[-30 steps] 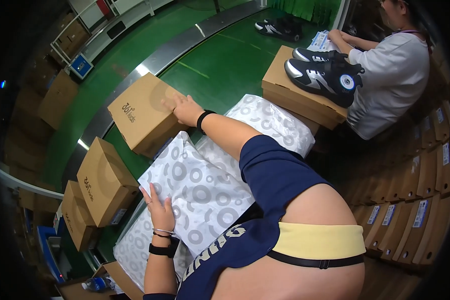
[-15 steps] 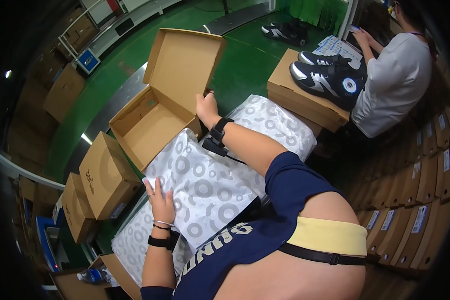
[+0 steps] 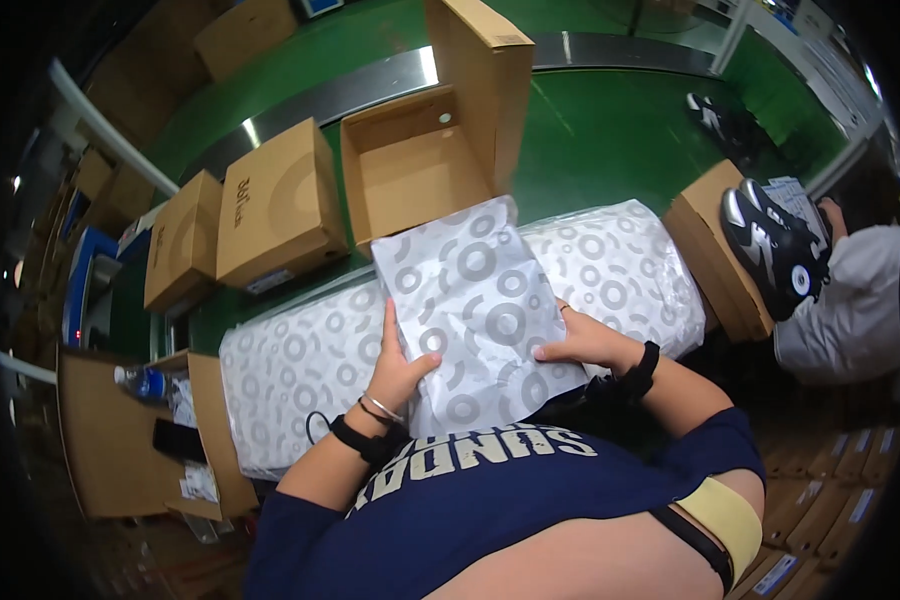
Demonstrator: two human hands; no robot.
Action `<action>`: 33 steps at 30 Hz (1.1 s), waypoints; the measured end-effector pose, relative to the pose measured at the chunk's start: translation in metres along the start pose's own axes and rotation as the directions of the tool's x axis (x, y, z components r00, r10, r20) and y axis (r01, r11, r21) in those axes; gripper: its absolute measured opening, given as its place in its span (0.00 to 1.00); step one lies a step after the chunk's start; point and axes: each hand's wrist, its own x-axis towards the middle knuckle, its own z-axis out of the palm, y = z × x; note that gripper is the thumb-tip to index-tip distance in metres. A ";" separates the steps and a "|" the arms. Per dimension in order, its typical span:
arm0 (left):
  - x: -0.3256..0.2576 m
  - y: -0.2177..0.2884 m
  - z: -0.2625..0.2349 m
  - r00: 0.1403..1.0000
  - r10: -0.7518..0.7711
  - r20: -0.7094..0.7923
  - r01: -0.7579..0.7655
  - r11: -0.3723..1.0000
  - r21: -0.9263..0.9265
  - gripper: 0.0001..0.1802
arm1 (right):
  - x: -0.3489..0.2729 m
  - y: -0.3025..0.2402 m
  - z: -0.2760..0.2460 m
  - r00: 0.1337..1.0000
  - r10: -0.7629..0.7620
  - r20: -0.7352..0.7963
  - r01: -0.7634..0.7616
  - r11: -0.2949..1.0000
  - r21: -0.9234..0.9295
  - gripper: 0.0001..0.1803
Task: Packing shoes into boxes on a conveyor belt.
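Both my hands hold a stack of white tissue paper (image 3: 470, 310) printed with grey rings, in front of my shirt. My left hand (image 3: 402, 368) grips its left edge, thumb on top and the other fingers partly hidden. My right hand (image 3: 585, 342) closes on the right edge in the same way. Just beyond the paper stands a brown shoebox (image 3: 410, 195), its lid (image 3: 490, 90) raised and its inside bare. Packs of the same patterned paper in clear wrap lie under and beside the held paper: one pack (image 3: 290, 375) at left, another pack (image 3: 635, 270) at right.
Two closed shoeboxes, the nearer-to-centre box (image 3: 280, 200) and the outer box (image 3: 182, 240), stand at left. A carton (image 3: 210, 430) holds a bottle (image 3: 140, 382). At right, black-and-silver shoes (image 3: 770, 250) rest on a box (image 3: 715, 250) beside a person (image 3: 850, 310).
My right hand has let go of the shoebox's lid side and moved to the paper's right edge. My left hand now grips the left edge. The head view has turned rightward.
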 end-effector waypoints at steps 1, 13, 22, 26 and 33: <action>-0.006 -0.004 -0.004 0.997 0.073 -0.023 -0.073 0.997 0.016 0.56 | -0.003 -0.007 0.011 1.000 0.002 -0.029 0.002 0.994 0.113 0.51; 0.088 0.105 -0.171 0.983 0.169 -0.075 -0.176 0.978 -0.108 0.44 | 0.178 -0.118 0.056 0.961 -0.262 0.084 0.227 0.928 0.295 0.39; 0.279 0.097 -0.151 0.998 0.043 -0.048 -0.055 0.955 -0.293 0.33 | 0.243 -0.163 -0.032 0.696 -0.450 -0.560 0.027 0.796 -0.605 0.31; 0.285 0.048 -0.131 0.982 -0.140 -0.125 0.187 0.787 0.588 0.33 | 0.261 -0.105 -0.041 0.791 -0.453 -0.411 -0.241 0.387 -0.890 0.18; 0.125 0.113 -0.283 0.996 -0.045 0.081 -0.043 0.557 0.830 0.18 | 0.248 -0.045 -0.032 0.837 -0.530 -0.135 -0.250 -0.151 -0.956 0.17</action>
